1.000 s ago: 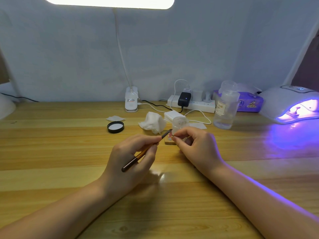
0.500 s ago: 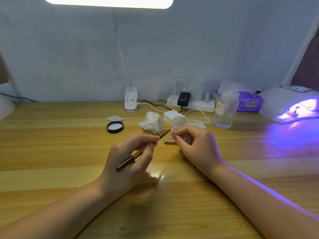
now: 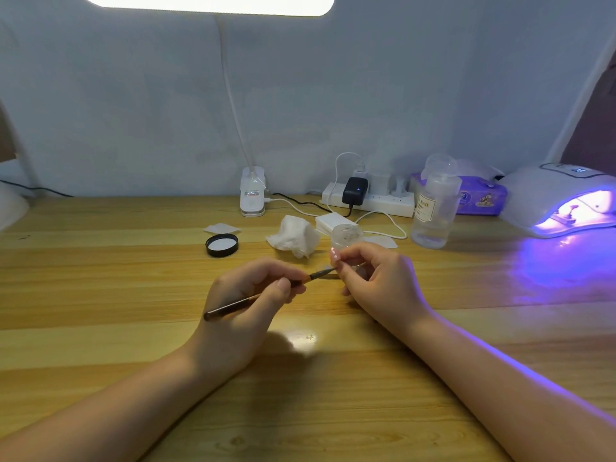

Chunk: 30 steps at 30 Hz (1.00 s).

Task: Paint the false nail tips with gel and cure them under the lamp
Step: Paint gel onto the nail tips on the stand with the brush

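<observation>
Nail tip (image 3: 334, 254), light and slippery, is pinched by right hand (image 3: 376, 281); left hand (image 3: 246, 295) grasps thin brush (image 3: 263, 295), best held near the bristles.

Clear pump bottle (image 3: 433, 208), at two o'clock on the table, bore a label reading "NAIL"; other printing was illegible

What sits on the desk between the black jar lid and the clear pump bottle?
In the head view, between the black lid and the pump bottle lie a crumpled white tissue and a small clear jar.
</observation>
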Motion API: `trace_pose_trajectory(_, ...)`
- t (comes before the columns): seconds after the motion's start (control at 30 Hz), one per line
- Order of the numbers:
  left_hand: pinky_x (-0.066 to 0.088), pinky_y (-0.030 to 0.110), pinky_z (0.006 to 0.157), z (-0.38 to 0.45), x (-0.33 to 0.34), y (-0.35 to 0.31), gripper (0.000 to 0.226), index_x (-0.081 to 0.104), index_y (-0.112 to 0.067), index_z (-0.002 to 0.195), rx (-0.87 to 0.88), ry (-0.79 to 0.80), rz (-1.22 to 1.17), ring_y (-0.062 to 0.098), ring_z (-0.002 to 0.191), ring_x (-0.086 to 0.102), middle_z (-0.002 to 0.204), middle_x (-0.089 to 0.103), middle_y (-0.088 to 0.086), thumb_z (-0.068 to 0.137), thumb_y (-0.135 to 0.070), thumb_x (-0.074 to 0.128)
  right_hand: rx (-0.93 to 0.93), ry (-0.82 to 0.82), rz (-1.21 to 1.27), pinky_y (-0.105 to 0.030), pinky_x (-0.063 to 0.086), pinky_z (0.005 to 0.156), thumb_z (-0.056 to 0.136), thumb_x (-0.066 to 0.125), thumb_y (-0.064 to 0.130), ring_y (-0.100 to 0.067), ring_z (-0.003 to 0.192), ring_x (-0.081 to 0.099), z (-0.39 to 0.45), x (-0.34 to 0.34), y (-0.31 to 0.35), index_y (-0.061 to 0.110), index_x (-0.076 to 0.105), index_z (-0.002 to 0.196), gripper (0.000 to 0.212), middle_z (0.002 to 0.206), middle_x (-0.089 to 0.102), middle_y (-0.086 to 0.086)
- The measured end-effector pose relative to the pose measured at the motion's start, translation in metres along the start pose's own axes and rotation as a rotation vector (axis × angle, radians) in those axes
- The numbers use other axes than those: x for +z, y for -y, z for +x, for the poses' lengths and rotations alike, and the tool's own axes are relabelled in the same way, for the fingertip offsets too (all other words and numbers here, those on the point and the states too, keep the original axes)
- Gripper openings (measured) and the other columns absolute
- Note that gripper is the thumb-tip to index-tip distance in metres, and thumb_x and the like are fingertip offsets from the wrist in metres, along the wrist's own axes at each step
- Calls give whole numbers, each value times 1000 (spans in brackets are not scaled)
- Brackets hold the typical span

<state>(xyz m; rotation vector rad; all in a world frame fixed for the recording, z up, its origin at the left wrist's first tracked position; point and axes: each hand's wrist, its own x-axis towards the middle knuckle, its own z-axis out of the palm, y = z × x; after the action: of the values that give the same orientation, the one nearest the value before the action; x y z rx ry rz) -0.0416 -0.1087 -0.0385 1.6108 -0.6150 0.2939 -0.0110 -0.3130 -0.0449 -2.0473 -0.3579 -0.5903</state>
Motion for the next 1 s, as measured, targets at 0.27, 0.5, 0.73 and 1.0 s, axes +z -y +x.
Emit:
trace_pose_trajectory(0.27, 56, 28, 74, 3, 1, 3, 21, 71, -6, 99, -16, -71, 12, 18, 82, 70, 87, 73, 12, 88, -17, 56, 32, 30, 37, -22, 54, 55, 87, 69, 16, -8, 56, 67, 0, -1, -1, 19, 70, 91, 5, 64, 68, 0)
trace_pose_trajectory(0.5, 54, 24, 75, 3, 4, 3, 23, 70, -7, 102, -10, -102, 46, 14, 84, 70, 90, 74, 7, 87, -15, 54, 57, 51, 77, -19, 51, 53, 86, 70, 21, -9, 57, 68, 0, 0, 0, 14, 72, 90, 8, 69, 70, -2)
trace_pose_trajectory(0.73, 54, 25, 77, 0, 3, 1, 27, 72, -14, 100, -15, -26, 30, 14, 86, 70, 90, 74, 6, 83, -31, 60, 71, 32, 72, -34, 55, 58, 86, 70, 19, -13, 56, 67, 0, -1, 1, 14, 73, 90, 7, 67, 70, -10)
trace_pose_trajectory(1.0, 53, 22, 75, 0, 3, 0, 26, 70, -12, 97, 5, -52, 11, 12, 83, 69, 89, 73, 7, 84, -30, 57, 34, 25, 36, -31, 55, 58, 86, 70, 16, -10, 55, 67, 0, -1, 0, 20, 72, 91, 7, 62, 68, -5)
